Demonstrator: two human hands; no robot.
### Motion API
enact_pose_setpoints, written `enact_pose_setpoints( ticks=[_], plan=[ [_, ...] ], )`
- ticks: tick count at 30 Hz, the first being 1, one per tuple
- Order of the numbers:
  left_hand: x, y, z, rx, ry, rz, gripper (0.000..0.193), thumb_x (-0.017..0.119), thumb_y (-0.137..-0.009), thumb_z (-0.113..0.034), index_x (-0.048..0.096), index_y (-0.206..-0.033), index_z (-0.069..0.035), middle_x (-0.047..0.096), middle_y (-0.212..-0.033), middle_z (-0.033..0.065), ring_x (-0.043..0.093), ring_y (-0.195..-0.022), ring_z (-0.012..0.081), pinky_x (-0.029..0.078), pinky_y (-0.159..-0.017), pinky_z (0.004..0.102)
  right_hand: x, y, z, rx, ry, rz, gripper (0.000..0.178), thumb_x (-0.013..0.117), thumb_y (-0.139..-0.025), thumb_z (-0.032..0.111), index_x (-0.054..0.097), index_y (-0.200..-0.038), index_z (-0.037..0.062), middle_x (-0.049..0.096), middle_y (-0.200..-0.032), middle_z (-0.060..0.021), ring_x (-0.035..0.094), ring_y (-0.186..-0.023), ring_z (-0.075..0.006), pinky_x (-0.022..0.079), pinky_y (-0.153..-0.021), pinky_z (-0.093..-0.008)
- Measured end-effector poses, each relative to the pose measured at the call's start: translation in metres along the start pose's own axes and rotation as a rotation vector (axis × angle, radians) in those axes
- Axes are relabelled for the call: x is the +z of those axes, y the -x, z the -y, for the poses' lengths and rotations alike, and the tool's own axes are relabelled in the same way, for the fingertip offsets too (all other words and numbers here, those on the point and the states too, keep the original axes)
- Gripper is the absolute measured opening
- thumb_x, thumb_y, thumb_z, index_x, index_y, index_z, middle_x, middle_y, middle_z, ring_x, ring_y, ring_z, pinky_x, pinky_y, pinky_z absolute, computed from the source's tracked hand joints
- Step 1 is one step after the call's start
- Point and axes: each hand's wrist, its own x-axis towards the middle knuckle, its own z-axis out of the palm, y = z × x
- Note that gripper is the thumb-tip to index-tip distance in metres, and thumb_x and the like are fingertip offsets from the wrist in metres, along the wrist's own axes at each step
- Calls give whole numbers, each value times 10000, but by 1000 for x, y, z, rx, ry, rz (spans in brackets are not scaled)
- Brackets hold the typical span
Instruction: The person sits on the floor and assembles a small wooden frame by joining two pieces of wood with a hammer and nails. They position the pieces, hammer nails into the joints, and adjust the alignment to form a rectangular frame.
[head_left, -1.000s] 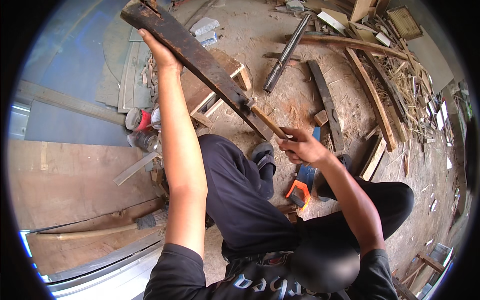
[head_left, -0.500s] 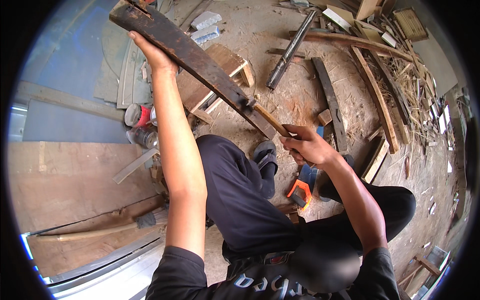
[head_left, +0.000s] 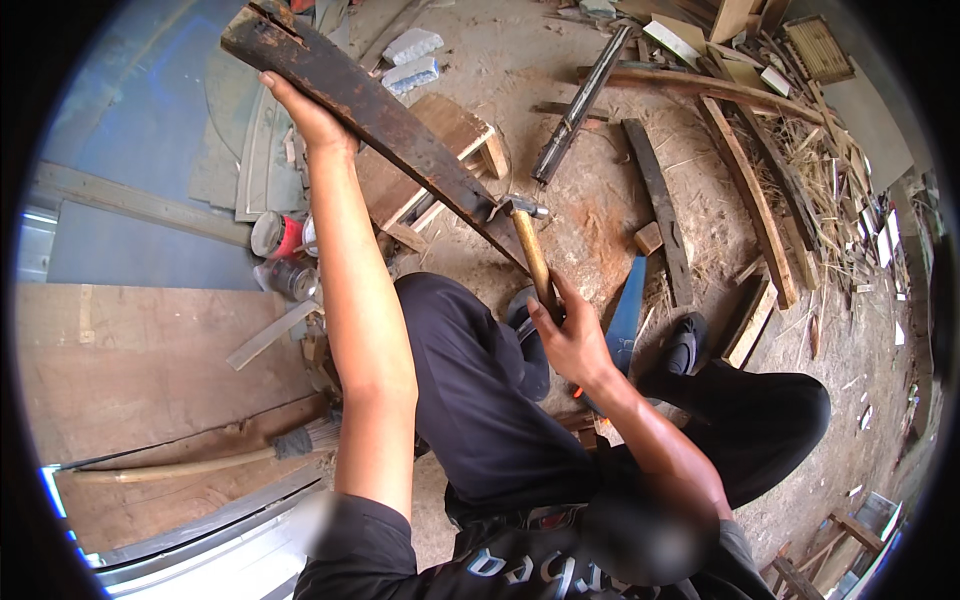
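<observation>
A long dark wooden beam slants from the far left down toward my feet. Around its edge near the upper end, my left hand is closed, with the fingers hidden behind the wood. My right hand grips the wooden handle of a hammer. The hammer's metal head is at the beam's lower part, its claw side against or very close to the wood; whether it touches I cannot tell. A small wooden stool stands behind the beam.
A handsaw with a blue blade lies between my feet, partly hidden by my right arm. Several wooden beams and a dark metal bar lie on the floor at right. A red can stands at left, near a plywood sheet.
My right hand has moved left and slightly down, turning the hammer so its handle is steeper and its head shows clearly. The beam and my left hand have barely shifted.
</observation>
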Motion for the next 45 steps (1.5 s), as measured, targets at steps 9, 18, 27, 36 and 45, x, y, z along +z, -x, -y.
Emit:
enact_pose_setpoints(
  ticks=[9,18,27,36,45],
  plan=[
    [-1,2,-2,-42,26,-31,952,197,-858,-903,568,-1142,-73,635,-926,108,648,-795,284,558,-706,454,72,-4,-57,-12,-496,-72,626,650,-998,157,343,-1487,-85,590,-1234,-152,531,-1127,-149,440,-952,-280],
    [-12,9,-10,-80,42,-17,1001,178,-820,-938,591,-1080,-64,633,-888,104,635,-756,275,546,-698,450,-6,-5,34,485,-797,301,377,596,-1019,206,517,-1307,-25,475,-684,1,453,-507,-79,361,-422,-257],
    [-12,7,-8,-70,49,-64,1007,205,-802,-953,600,-1055,-62,637,-873,102,632,-742,277,544,-683,447,-42,-22,63,471,-521,376,267,631,-997,175,583,-1163,-28,519,-792,-19,442,-557,-68,367,-454,-255],
    [10,16,-11,-57,-12,13,1040,169,-808,-949,602,-1059,-37,642,-861,120,652,-740,279,561,-666,418,-99,-70,103,578,-333,582,154,587,-984,136,554,-985,-14,548,-759,-58,507,-524,-122,488,-436,-309],
    [39,26,-5,-89,95,164,1093,146,-772,-977,609,-1056,-29,648,-861,126,669,-746,272,566,-662,418,-125,-72,144,686,-249,645,178,606,-941,134,583,-977,-39,575,-733,-96,574,-590,-188,529,-521,-385]
  ],
)
